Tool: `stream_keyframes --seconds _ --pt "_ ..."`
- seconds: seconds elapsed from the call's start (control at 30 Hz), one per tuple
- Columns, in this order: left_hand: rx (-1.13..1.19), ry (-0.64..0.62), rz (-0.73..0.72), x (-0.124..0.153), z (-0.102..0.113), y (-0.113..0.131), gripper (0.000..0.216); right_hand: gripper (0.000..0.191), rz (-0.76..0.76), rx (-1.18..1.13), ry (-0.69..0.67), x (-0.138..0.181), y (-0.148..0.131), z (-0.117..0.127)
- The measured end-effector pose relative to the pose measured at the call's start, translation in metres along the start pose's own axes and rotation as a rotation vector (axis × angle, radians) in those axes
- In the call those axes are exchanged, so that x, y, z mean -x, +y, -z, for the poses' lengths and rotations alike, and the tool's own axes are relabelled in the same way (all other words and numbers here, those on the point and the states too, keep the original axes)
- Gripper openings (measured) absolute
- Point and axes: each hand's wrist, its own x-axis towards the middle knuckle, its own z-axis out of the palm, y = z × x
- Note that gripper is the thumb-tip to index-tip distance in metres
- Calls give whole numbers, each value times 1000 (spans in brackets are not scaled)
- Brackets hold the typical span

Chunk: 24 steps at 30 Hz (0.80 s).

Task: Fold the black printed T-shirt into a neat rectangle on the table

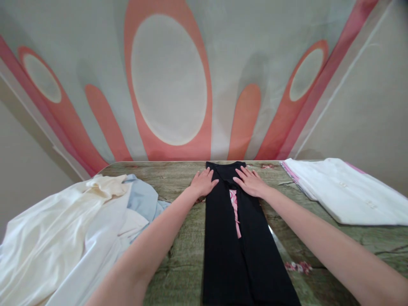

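Observation:
A pair of black trousers (pixel 226 255) lies flat and lengthwise on the table, waistband at the far edge, legs running toward me. A narrow gap between the legs shows a pink and white patterned patch (pixel 235 208); I cannot tell whether it is cloth or table print. My left hand (pixel 204 182) rests with spread fingers on the trousers' left edge near the waist. On the right side of the waist lies my right hand (pixel 250 182), palm down, fingers apart. Neither hand grips anything.
Loosely heaped cream (pixel 63 225) and light blue garments (pixel 142 195) cover the left side of the table. Folded white clothing (pixel 347 191) lies stacked at the right. The wood-patterned tabletop (pixel 178 263) ends at a wall hanging (pixel 219 85) with coral shapes.

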Motion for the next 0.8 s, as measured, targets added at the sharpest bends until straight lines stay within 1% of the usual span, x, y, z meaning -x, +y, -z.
stream_keyframes --seconds 0.07,0.1,0.13,0.2,0.23,0.3,0.33,0.4,0.47,0.53,0.7,0.77,0.8 --pt "74 16 38 -13 0 -4 64 70 -9 -11 -11 -11 3 -1" --pt "122 48 54 -19 0 -7 67 69 -6 -27 -7 -17 4 -1" --pt "176 99 73 -26 0 -9 70 66 -5 -51 13 -22 7 0" --pt "309 219 137 -39 -1 -15 74 61 -22 -107 110 -32 12 1" --pt "391 263 187 -45 -1 -18 75 58 -53 -135 178 -37 15 2" --pt "578 297 318 -57 -2 -24 77 54 -161 -192 284 -46 22 5" --pt "659 296 370 -62 -2 -27 78 54 -223 -220 304 -51 24 6" --pt "754 287 424 -71 -4 -32 80 55 -328 -276 290 -60 29 8" --pt "774 294 430 -78 -5 -35 78 56 -377 -328 264 -70 30 9" --pt "770 314 427 -84 -5 -38 74 54 -382 -369 272 -78 30 7" --pt "752 400 413 -91 -1 -41 61 42 -302 -409 371 -89 24 -1" --pt "762 420 402 -88 2 -40 59 39 -271 -418 397 -86 23 -5" --pt "745 430 375 -83 4 -38 59 39 -248 -419 413 -83 23 -6"
